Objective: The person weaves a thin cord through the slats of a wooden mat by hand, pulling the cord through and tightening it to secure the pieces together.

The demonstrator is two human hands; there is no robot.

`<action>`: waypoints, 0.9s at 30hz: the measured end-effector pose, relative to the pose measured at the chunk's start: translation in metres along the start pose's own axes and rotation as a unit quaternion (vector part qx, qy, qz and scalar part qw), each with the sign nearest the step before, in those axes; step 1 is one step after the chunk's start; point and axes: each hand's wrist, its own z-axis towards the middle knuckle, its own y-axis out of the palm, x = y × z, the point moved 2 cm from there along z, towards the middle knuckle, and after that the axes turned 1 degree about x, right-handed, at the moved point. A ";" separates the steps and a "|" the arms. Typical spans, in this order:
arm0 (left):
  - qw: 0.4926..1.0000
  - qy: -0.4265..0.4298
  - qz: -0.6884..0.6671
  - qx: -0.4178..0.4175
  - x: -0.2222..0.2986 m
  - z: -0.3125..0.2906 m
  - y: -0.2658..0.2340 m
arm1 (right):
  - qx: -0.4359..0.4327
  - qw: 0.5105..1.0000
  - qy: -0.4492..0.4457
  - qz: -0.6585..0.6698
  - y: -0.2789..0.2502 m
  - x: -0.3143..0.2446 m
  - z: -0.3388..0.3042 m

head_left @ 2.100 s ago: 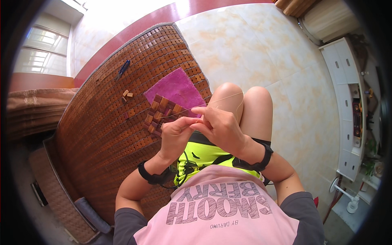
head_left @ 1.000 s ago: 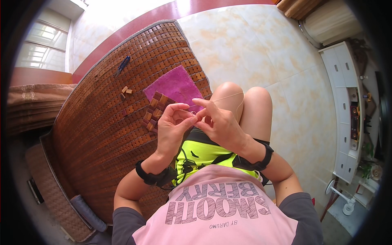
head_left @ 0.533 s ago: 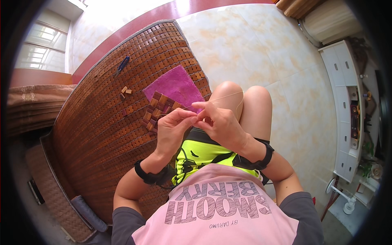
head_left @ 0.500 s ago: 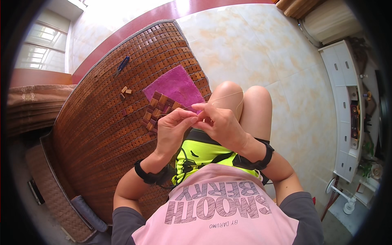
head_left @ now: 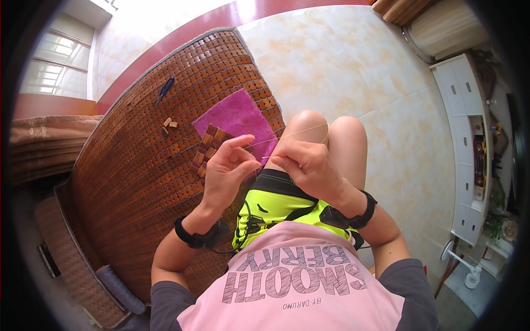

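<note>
Over my lap, my right hand (head_left: 305,165) pinches a thin, pale, needle-like tip that points toward my left hand; whether it is a needle or stiff thread end is too fine to tell. My left hand (head_left: 227,166) is just left of it, thumb and a finger closed on fine thread, the other fingers loosely raised. A pale yellow thread (head_left: 295,133) runs between the hands and loops over my knees. Beyond my left hand lies a checkered piece of brown wooden blocks (head_left: 208,144), partly hidden by that hand, overlapping a magenta cloth (head_left: 237,113).
The seat is covered by a brown tile mat (head_left: 149,132). On it lie several small wooden blocks (head_left: 173,124) and blue-handled pliers or snips (head_left: 165,88). Pale tiled floor (head_left: 331,60) stretches ahead, with a white cabinet (head_left: 455,110) at the right.
My hands, touching at the fingertips before, have drawn slightly apart. The left moved left and lifted its index finger; the right moved right, showing the thin pale tip between them.
</note>
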 end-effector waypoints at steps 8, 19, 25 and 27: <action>0.989 0.120 0.074 -0.032 0.002 -0.005 0.001 | 0.031 0.996 -0.076 -0.042 0.001 -0.003 0.000; 0.993 -0.021 0.103 -0.049 0.003 0.001 0.006 | 0.037 0.977 -0.175 -0.112 0.008 -0.006 0.001; 0.982 0.035 0.183 -0.012 0.009 0.001 -0.006 | 0.034 0.981 -0.155 -0.108 0.000 -0.005 -0.002; 0.992 0.004 0.129 -0.010 -0.001 0.001 -0.015 | 0.047 0.984 -0.141 -0.094 -0.003 -0.005 -0.001</action>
